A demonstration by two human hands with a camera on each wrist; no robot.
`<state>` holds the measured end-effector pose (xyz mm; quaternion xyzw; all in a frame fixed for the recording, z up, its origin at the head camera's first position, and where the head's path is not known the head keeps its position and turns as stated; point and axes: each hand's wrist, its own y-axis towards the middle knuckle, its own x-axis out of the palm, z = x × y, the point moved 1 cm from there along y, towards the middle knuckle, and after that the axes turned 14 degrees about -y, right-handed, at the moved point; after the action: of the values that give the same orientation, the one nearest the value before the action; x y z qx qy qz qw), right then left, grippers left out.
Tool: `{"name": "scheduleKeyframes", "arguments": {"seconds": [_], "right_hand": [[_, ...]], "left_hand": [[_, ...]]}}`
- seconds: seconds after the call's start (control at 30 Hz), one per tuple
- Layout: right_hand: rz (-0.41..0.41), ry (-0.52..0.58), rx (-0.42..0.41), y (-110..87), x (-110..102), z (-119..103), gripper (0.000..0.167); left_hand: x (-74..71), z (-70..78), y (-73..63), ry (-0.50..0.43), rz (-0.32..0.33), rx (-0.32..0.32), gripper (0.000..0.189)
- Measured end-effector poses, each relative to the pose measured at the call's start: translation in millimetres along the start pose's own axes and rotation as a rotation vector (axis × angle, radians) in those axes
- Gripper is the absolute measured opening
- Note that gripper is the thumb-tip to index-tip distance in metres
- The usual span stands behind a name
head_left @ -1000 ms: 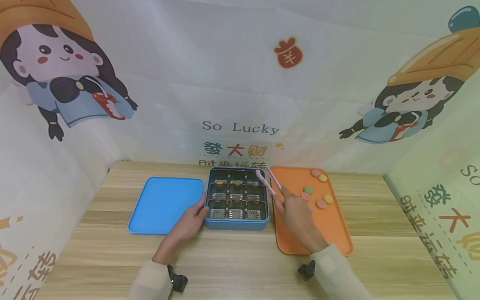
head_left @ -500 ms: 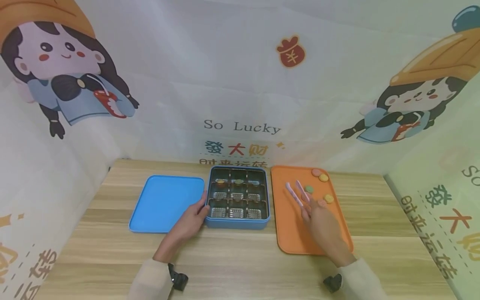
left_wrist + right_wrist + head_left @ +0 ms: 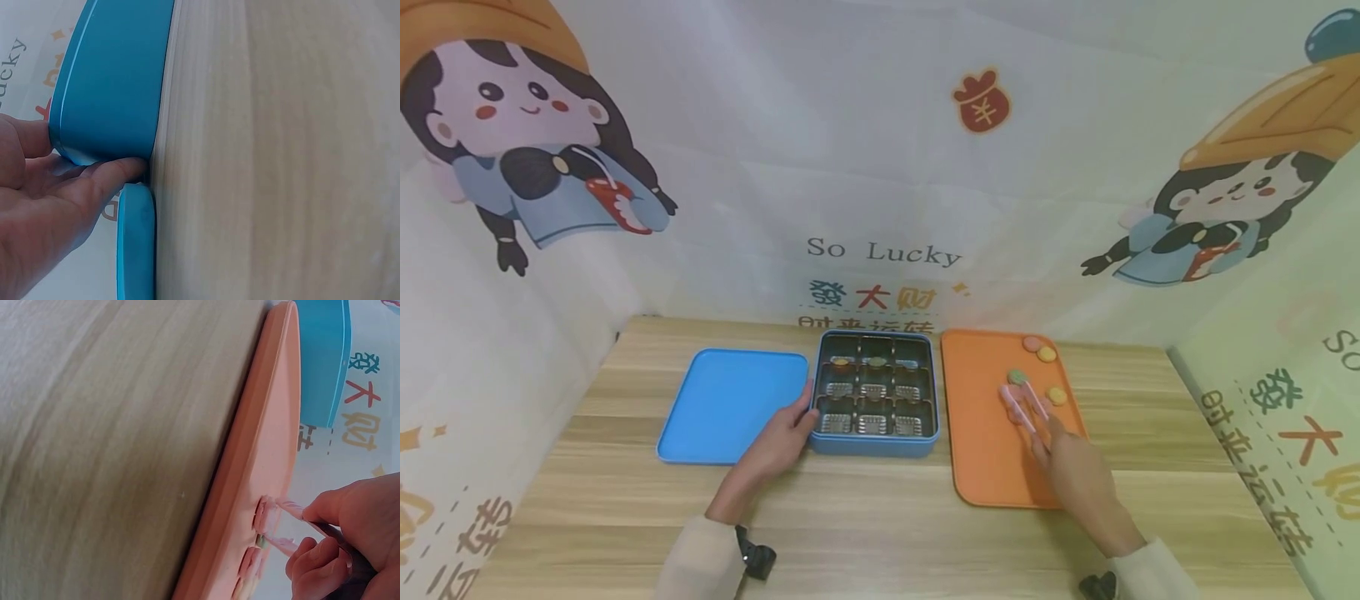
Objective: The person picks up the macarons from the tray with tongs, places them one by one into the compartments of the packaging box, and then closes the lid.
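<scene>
My left hand [image 3: 782, 437] holds the near left corner of a blue box [image 3: 874, 447], its thumb at the rim in the left wrist view. A dark insert divides the box into several compartments; a yellow piece [image 3: 841, 362] and a green piece [image 3: 877, 362] show in the back row. My right hand [image 3: 1078, 471] grips pink tongs [image 3: 1034, 423] over the orange tray [image 3: 992, 483]. The tips of the tongs stand apart around a pink macaron [image 3: 262, 514]. A green macaron [image 3: 1017, 377] lies just beyond them, a yellow macaron [image 3: 1056, 396] to the right.
A blue lid [image 3: 737, 408] lies left of the box, close beside it. At the tray's far right corner sit another pink macaron [image 3: 1032, 343] and another yellow macaron [image 3: 1046, 354]. A printed cloth [image 3: 880, 167] hangs behind the wooden table [image 3: 865, 525].
My right hand has carried the tongs from above the box's right back compartment rightward and down to the macarons on the tray. My left hand stays at the box.
</scene>
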<state>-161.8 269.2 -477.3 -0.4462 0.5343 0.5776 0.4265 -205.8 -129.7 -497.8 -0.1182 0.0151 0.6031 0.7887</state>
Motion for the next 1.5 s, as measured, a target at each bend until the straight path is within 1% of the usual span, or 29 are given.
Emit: {"name": "scheduleKeyframes", "arguments": {"seconds": [0.2, 0.47, 0.67, 0.9, 1.0, 1.13, 1.23, 1.37, 1.5], "right_hand": [[0.017, -0.005, 0.002, -1.0, 2, 0, 0.023], [0.002, 0.016, 0.010, 0.9, 2, 0, 0.023], [0.009, 0.011, 0.006, 1.6, 2, 0, 0.023], [0.060, 0.006, -0.018, 2.6, 3, -2, 0.020], [0.069, 0.016, -0.026, 4.3, 3, -4, 0.019], [0.086, 0.017, -0.052, 7.0, 3, -8, 0.019], [0.133, -0.004, -0.080, 9.3, 2, -14, 0.017], [0.179, 0.021, -0.079, 14.9, 1, -24, 0.022], [0.153, 0.084, -0.054, 22.3, -2, -37, 0.016]], "left_hand": [[1.3, -0.8, 1.0, 0.010, 0.001, 0.007, 0.057], [1.2, -2.6, 1.7, 0.000, 0.000, 0.004, 0.057], [1.3, -1.9, 1.0, -0.003, -0.001, 0.006, 0.057], [1.3, -2.0, 1.6, 0.004, 0.004, 0.004, 0.057], [1.1, -2.4, 1.8, 0.001, 0.006, 0.003, 0.056], [0.9, -2.0, 1.4, -0.005, 0.004, 0.001, 0.056], [0.5, -1.7, 0.9, -0.008, 0.002, -0.001, 0.057], [0.0, -1.4, 0.4, -0.008, 0.004, -0.003, 0.057], [0.1, -1.3, 0.8, -0.006, 0.006, -0.003, 0.057]]}}
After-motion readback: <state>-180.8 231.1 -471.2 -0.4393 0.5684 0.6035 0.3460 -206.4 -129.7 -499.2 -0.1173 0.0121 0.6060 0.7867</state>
